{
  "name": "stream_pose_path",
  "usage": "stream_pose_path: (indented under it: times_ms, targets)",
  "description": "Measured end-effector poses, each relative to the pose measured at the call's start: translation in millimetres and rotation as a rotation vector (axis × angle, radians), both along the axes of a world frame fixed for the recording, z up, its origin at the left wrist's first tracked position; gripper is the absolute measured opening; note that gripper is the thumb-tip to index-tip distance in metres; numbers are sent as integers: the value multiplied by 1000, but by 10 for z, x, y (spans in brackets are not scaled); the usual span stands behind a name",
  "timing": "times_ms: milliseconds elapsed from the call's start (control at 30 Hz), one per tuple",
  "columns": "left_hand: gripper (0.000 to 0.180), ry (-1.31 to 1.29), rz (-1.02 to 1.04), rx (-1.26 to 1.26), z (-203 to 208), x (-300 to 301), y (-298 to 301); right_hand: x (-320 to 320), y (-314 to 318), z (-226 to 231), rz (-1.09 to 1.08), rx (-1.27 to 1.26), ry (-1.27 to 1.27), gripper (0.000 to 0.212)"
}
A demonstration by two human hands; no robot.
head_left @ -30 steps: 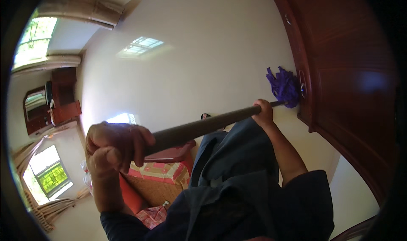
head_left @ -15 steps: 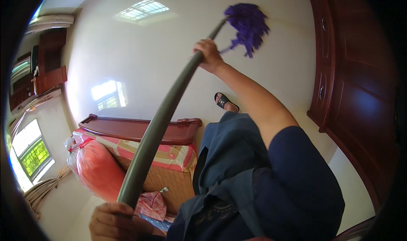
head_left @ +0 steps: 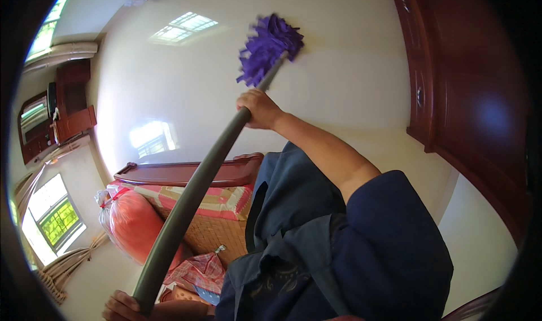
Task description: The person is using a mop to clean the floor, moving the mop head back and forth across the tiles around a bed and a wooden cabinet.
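Note:
A mop with a long grey-green handle [head_left: 195, 201] runs slantwise across the view. Its purple strip head [head_left: 266, 49] lies spread on the pale, shiny floor [head_left: 203, 89] at the far middle. High on the shaft, not far from the mop head, my right hand [head_left: 259, 109] is closed around it. My left hand [head_left: 123, 307] grips the handle's near end at the lower left edge, and the picture's rim cuts off part of that hand.
Left of my legs is a bed with a dark red wooden footboard [head_left: 186, 173] and a woven mat [head_left: 212, 231]. A clear bag of pinkish-red stuff [head_left: 135, 222] and a checked cloth [head_left: 196, 271] lie on it. Dark red cabinets [head_left: 468, 89] line the right; a wooden dresser [head_left: 73, 121] stands far left.
The mop head has swept leftward and a little nearer across the floor. My right hand moved left and nearer, my left hand down and left. The sandalled foot has gone out of sight.

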State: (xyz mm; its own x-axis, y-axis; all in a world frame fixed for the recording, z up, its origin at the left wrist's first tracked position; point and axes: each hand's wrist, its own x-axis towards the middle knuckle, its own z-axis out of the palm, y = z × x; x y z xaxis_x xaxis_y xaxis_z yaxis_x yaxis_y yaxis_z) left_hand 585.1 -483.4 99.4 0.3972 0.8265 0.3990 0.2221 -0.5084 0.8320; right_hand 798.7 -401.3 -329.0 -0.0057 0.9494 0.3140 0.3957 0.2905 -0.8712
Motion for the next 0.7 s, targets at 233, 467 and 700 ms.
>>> stream_pose_path:
  times_ms: [233,467,700]
  targets:
    - [36,-351,-327,-408,-44,464,-223,756,-1933,55,-269,-54,2,18]
    - [36,-194,-470,-612,-1014,1234,-679,1479,-3649,-431,-461,-369,-144,18]
    - [36,-215,-470,-814,-1233,984,-792,1283,-3848,-586,-513,-465,-258,16]
